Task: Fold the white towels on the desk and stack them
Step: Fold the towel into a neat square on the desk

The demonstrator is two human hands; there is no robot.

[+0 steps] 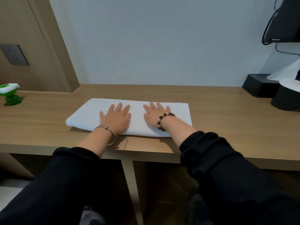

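A white towel lies folded into a long flat strip across the middle of the wooden desk. My left hand presses flat on the towel left of centre, fingers spread and straight. My right hand lies flat on it right of centre, fingers spread too. A metal bangle circles the left wrist and a bead bracelet the right. No other towel is in view.
A green and white toy stands at the desk's far left. Black boxes with white tissue sit at the far right under a dark screen with cables. A wall socket is on the left panel.
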